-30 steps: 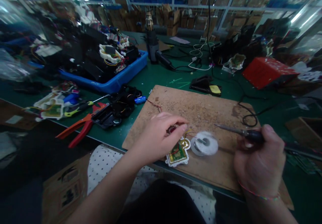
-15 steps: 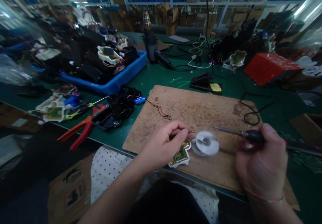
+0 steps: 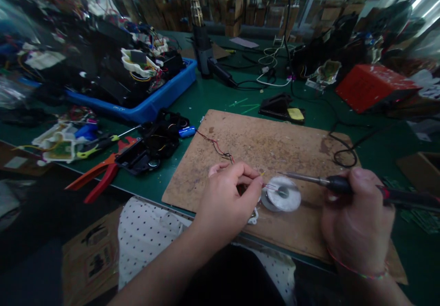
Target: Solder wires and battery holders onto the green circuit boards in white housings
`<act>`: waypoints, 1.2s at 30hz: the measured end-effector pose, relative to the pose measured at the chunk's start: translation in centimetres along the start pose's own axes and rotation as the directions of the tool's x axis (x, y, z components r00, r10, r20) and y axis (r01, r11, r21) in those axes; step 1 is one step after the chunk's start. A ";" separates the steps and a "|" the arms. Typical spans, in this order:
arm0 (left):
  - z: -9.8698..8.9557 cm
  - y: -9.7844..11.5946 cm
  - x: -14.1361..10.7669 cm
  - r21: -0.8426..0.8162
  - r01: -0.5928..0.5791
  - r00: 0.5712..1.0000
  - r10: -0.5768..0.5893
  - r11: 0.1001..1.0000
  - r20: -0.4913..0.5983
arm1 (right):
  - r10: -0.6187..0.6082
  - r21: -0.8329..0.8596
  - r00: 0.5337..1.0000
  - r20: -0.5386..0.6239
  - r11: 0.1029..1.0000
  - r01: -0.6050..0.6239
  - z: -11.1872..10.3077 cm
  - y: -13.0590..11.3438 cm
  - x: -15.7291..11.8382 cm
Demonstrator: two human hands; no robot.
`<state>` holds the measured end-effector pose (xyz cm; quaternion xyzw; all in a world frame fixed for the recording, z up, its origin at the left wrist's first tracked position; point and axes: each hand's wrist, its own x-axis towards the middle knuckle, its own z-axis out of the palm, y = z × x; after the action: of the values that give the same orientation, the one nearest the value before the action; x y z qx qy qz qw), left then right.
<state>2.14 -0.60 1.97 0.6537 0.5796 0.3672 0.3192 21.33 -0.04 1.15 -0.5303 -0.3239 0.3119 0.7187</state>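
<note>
My left hand (image 3: 233,193) is closed in a pinch on thin wires (image 3: 269,186), whose ends stick out past its fingertips. Just beyond the fingertips stands a spool of solder (image 3: 288,195) on the brown board (image 3: 247,136). Mostly hidden under the left hand is a circuit board in a white frame (image 3: 253,217); only its edge shows. My right hand (image 3: 357,219) grips a soldering iron (image 3: 338,183) by its dark handle. The iron's tip points left, above the spool and a short way from the wire ends. Red and black leads (image 3: 216,145) run from behind the left hand to a blue cylinder (image 3: 187,132).
At left lie red-handled pliers (image 3: 103,171), a screwdriver (image 3: 99,148) and black housings (image 3: 140,157). A blue tray (image 3: 147,109) of parts stands behind them. Farther back are a heat gun (image 3: 202,49), an iron stand with yellow sponge (image 3: 295,113) and a red box (image 3: 376,88).
My left hand has shifted slightly right and now covers most of the circuit board. The iron's tip has moved a little left, nearer the wire ends. The camera view has shifted slightly.
</note>
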 end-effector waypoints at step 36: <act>0.8 -0.3 -0.3 0.065 -0.034 0.995 0.040 0.997 -0.093 | -0.369 -0.272 0.923 0.111 0.882 0.385 -0.5 1.1 -1.2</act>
<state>2.58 -0.89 1.24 0.6562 0.5931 0.3847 0.2639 20.89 -1.01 -0.14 -0.5476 -0.4826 0.1302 0.6710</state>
